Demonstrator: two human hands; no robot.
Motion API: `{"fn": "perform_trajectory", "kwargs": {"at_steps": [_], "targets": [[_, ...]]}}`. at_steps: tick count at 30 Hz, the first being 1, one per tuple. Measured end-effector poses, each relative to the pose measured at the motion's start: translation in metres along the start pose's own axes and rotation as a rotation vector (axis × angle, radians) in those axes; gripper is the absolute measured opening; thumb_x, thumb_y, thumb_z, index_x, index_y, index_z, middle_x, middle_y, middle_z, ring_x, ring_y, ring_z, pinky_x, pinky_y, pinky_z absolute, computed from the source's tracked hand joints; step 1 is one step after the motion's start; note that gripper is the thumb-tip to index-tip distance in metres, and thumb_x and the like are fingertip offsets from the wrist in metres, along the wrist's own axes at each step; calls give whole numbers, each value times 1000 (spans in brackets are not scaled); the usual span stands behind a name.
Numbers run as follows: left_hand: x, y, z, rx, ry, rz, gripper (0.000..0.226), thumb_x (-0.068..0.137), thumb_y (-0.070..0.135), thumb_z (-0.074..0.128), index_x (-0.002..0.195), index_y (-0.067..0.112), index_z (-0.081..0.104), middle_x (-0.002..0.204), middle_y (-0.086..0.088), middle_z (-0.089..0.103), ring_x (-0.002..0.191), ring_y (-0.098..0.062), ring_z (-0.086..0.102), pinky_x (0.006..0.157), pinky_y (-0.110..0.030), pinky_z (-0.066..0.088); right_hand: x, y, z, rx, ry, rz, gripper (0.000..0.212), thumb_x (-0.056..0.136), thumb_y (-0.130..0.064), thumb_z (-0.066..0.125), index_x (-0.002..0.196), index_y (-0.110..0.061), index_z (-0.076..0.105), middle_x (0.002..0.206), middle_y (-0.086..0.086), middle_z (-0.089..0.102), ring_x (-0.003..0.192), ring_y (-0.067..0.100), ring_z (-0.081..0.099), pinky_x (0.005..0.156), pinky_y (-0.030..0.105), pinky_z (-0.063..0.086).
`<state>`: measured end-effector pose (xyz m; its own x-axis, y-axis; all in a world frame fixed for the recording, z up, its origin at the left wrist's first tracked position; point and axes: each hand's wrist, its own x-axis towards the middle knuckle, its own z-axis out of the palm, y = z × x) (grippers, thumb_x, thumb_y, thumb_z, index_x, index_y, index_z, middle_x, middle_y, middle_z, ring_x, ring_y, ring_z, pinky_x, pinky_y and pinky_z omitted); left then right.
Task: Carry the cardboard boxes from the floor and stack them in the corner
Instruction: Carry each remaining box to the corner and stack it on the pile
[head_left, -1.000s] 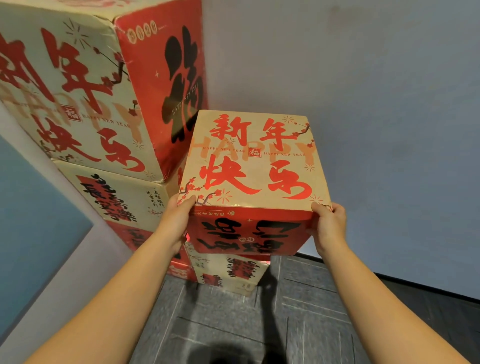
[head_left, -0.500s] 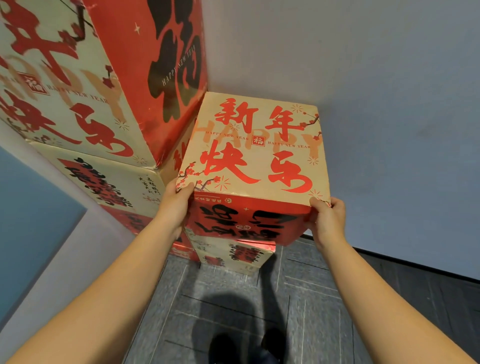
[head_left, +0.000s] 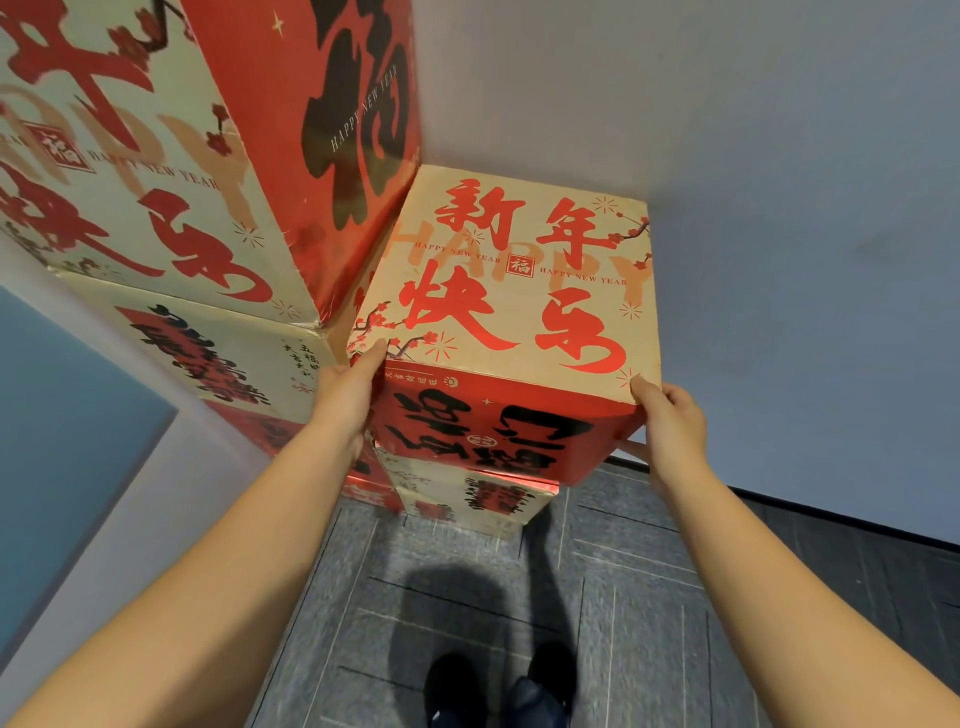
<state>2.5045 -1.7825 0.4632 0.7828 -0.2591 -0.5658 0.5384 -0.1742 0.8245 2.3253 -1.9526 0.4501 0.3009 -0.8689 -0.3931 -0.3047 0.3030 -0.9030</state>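
Head cam, quick notes. Left hand (head_left: 349, 400) clamps box (head_left: 511, 291) at near-left corner, thumb up on top face. Right hand (head_left: 670, 423) grips near-right corner, fingers wrapped under edge. Both equally close, so even two-hand carry. Box sits at 12 o'clock from grip, long axis looks front-to-back toward wall (head_left: 727, 130). Lower box (head_left: 478, 506) directly underneath, can't tell if touching yet. Tall stack (head_left: 182, 182) at 10 o'clock, just beside box. My guess: lower straight down, square edges.
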Motion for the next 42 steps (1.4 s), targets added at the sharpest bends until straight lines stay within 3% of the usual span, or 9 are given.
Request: {"fn": "perform_trajectory", "kwargs": {"at_steps": [3,5,7,16,21,26,36,39,42], "targets": [[2,5,-2,-17,18,14,36,93,28,53,119,4,51,100,-8,61,66,-8,51,48,-17,46,-3,2,3,6,2,4,16,92,-19,51,102,-6,48,80,-2,54,69,12,54,83,42,56],[3,6,-5,-5,36,11,45,93,28,53,127,-1,49,120,-15,60,66,-7,51,50,-17,45,-5,2,5,3,8,-21,16,93,-16,50,102,-4,46,78,-1,52,67,10,51,56,13,54],[5,7,-6,-13,45,12,40,93,28,53,124,3,50,115,-12,58,66,-6,50,45,-15,46,-6,3,6,-7,8,-34,14,93,-15,49,101,-4,45,78,-1,51,66,7,49,37,5,40],[11,8,-4,-36,66,37,36,95,23,51,122,0,50,83,-2,55,66,-5,49,51,-14,44,-9,5,11,27,-46,19,10,92,-18,51,95,-10,45,82,-1,53,72,10,53,67,37,52],[13,7,-6,9,66,54,19,94,25,51,104,8,50,95,-4,56,67,-3,48,59,-15,40,-9,6,11,17,-47,35,15,92,-18,51,100,-8,44,84,1,54,75,12,55,83,50,52],[19,3,-9,42,57,57,25,93,27,54,76,10,48,79,0,56,68,-5,51,50,-16,42,-9,7,9,15,-47,39,17,92,-19,50,102,-8,43,85,2,54,72,13,54,84,50,51],[9,4,-13,48,97,4,52,91,29,57,131,0,41,119,-10,56,92,-18,53,71,-24,41,-6,-3,2,-113,-86,31,21,90,-20,54,104,-6,47,91,5,56,72,11,53,80,39,48],[-5,9,-12,66,135,46,14,91,19,56,98,6,53,78,-4,50,67,-10,45,57,-19,37,-9,-16,-6,-154,16,-50,27,87,-14,56,112,-3,51,102,6,54,84,15,51,81,35,44],[-28,17,-11,86,138,127,16,92,15,54,77,14,52,71,7,46,69,-10,46,75,-25,41,-18,-35,-12,-130,52,-157,25,90,-10,53,113,-1,54,97,4,54,79,14,51,66,25,43]]}}
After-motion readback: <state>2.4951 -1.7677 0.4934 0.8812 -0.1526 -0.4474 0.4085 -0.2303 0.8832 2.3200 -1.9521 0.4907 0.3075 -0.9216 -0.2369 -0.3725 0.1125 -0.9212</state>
